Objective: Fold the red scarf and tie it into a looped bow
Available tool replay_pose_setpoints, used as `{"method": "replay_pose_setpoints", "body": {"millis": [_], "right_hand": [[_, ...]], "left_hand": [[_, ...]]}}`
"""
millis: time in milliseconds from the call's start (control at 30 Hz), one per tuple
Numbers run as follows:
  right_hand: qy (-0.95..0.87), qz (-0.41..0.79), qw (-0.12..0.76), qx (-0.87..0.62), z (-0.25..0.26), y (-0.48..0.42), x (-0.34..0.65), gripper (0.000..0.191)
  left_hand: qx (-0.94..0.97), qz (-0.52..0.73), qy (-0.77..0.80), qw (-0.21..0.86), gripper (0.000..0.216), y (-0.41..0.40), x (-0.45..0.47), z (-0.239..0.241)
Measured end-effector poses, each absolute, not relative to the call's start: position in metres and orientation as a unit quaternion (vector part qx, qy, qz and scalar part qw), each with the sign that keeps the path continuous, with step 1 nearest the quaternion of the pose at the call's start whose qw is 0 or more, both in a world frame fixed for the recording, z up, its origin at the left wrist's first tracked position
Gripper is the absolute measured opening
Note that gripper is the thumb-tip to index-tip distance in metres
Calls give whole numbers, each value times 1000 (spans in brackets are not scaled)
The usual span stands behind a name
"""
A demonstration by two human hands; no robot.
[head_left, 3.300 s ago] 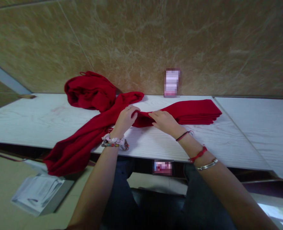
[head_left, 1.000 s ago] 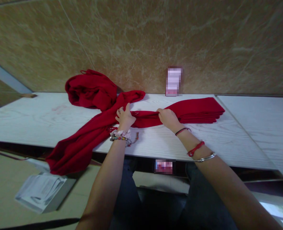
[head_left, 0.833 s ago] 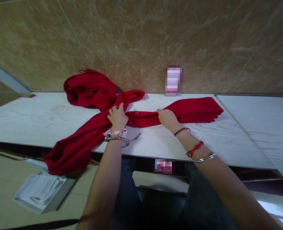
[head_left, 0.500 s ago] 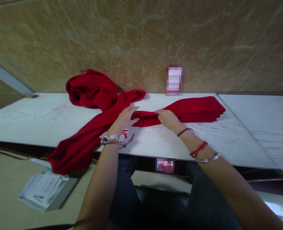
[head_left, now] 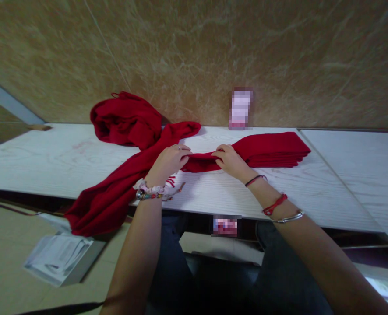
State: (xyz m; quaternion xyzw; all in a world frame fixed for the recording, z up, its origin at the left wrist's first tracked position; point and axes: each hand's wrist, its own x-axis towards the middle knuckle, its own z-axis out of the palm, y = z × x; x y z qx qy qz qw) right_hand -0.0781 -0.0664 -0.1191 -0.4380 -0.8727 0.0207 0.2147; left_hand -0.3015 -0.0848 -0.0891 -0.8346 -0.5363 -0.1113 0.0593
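A long red scarf [head_left: 121, 183] lies across the white table [head_left: 49, 157] and hangs off its front edge at the left. My left hand [head_left: 167, 161] has its fingers curled on the scarf's end at the table's middle. Close to its right, my right hand [head_left: 229, 161] pinches the same folded strip of red cloth. That strip runs to a flat stack of folded red scarves [head_left: 273, 148] at the right. A crumpled heap of red cloth [head_left: 125, 118] lies by the wall at the back left.
A small blurred card [head_left: 241, 108] stands against the brown marbled wall [head_left: 194, 57]. A second white tabletop [head_left: 354, 162] adjoins at the right. On the floor at the lower left lies a clear plastic packet [head_left: 59, 258].
My left hand pulled the cloth out to the left and has come back beside my right hand. Both hands now sit closer together on the folded strip.
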Motion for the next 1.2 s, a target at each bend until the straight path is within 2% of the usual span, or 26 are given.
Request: {"method": "replay_pose_setpoints", "body": {"millis": [133,267,367,533,733,933,1200], "right_hand": [[-890,-7,191,-413,-122,-69,-77,30],[-907,-32,173,-382,-126,-71,-79,35],[-917,-22,140,-373,-127,-71,-79,38],[-925,18,80,-371,-125,-72,-77,41],[-926,13,71,-371,-125,-74,-76,40],[-929,-2,58,-367,-120,-80,-78,40],[-917,6,93,-388,-123,-76,-78,46]], "left_hand": [[-844,-30,-535,16,34,-88,-314,-94],[-853,-65,-518,14,33,-95,-314,-95],[-865,-79,-494,30,44,-97,-305,-97],[-861,-11,-504,69,28,-95,-283,-102],[-842,-6,-533,78,36,-96,-273,-103],[-818,-29,-566,104,21,-97,-262,-102],[-795,-57,-594,105,30,-103,-264,-91]]}}
